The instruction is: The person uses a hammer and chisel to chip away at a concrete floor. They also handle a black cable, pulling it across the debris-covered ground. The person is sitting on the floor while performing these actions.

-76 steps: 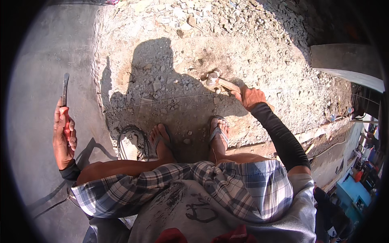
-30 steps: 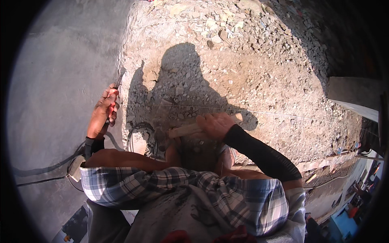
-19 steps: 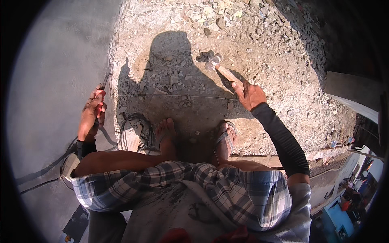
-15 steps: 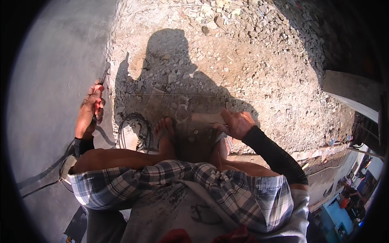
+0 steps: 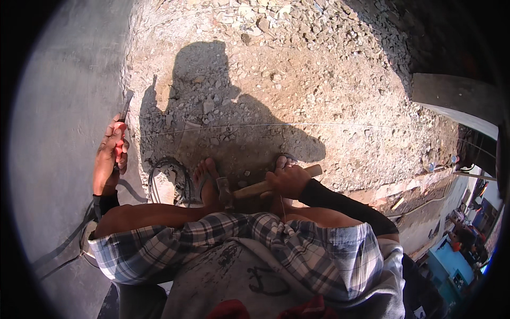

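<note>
My left hand (image 5: 106, 159) is wrapped around a chisel (image 5: 126, 106) with a red guard on its grip. The chisel's dark blade points up and away from me, its tip at the rough broken edge beside the smooth grey surface (image 5: 64, 106). In my right hand (image 5: 289, 181) is a hammer (image 5: 249, 190), gripped by its wooden handle. Its metal head (image 5: 225, 192) hangs in front of my left shin, apart from the chisel. Part of the handle sticks out past my right fist.
Rough, stony ground (image 5: 297, 95) spreads ahead, with loose rubble (image 5: 265, 24) at the far side. A thin string (image 5: 340, 125) runs across it. A black cable coil (image 5: 169, 166) lies by my left foot (image 5: 206, 173). At the right stand a grey slab (image 5: 451, 93) and a blue box (image 5: 450, 263).
My right hand has drawn the hammer back toward my body, its head swinging nearer to me. The left hand keeps the chisel at the edge. The whole view has shifted slightly.
</note>
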`<state>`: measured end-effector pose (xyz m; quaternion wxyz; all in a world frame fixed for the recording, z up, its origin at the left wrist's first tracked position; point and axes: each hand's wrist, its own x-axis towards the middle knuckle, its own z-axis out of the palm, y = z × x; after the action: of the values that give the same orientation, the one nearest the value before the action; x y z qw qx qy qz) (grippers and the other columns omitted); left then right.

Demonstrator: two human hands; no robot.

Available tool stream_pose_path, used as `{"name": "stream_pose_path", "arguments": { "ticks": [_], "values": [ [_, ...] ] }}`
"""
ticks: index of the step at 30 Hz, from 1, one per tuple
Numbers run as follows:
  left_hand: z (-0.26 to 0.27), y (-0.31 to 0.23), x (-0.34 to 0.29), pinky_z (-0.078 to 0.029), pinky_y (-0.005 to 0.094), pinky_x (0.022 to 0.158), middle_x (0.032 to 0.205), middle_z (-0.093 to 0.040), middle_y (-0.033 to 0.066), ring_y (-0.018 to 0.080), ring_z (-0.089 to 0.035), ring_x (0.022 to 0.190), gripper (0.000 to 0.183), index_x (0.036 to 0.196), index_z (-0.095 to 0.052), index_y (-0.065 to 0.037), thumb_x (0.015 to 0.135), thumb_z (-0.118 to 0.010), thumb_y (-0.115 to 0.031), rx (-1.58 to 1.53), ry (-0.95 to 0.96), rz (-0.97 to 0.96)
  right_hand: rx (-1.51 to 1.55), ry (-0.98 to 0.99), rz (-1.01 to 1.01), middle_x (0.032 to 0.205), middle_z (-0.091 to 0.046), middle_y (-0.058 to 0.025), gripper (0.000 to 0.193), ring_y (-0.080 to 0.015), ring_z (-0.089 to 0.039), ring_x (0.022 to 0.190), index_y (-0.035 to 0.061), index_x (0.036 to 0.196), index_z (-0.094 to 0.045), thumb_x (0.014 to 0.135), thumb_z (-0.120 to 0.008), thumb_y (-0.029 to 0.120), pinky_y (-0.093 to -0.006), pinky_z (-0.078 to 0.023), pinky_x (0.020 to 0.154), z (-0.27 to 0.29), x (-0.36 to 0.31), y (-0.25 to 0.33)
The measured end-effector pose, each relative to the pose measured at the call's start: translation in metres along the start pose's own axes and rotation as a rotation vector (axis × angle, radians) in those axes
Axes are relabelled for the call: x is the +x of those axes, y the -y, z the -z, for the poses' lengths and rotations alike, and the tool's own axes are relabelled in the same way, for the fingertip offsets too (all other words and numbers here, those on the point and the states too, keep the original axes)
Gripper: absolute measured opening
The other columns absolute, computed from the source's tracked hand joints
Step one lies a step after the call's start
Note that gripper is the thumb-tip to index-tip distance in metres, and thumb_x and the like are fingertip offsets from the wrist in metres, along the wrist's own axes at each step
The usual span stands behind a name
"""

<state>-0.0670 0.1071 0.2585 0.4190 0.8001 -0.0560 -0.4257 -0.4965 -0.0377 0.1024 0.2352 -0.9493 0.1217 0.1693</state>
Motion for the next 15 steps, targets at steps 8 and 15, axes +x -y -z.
{"name": "stream_pose_path", "arguments": {
  "ticks": [8,15],
  "values": [
    [0.008,0.006,-0.002,-0.03,0.0153,0.039,0.075,-0.052,-0.0058,0.0,-0.037,0.046,0.054,0.149,-0.041,-0.016,0.099,-0.053,-0.034,-0.017,0.03,-0.009,0.209,-0.063,-0.758,0.071,-0.068,-0.0208,0.057,-0.0407,-0.069,0.071,0.0071,0.098,-0.062,0.093,-0.051,0.063,-0.0526,-0.054,0.068,0.01,-0.05,-0.076],
    [-0.004,0.001,0.011,-0.03,0.0154,0.039,0.073,-0.051,-0.0064,-0.0001,-0.037,0.045,0.054,0.148,-0.043,-0.018,0.098,-0.056,-0.034,0.003,0.034,-0.014,0.242,0.054,-0.069,0.072,-0.067,-0.0164,0.062,-0.0371,-0.069,0.066,0.0079,0.095,-0.06,0.091,-0.049,0.068,-0.0503,-0.053,0.06,0.039,-0.01,0.004]
  ]
}}
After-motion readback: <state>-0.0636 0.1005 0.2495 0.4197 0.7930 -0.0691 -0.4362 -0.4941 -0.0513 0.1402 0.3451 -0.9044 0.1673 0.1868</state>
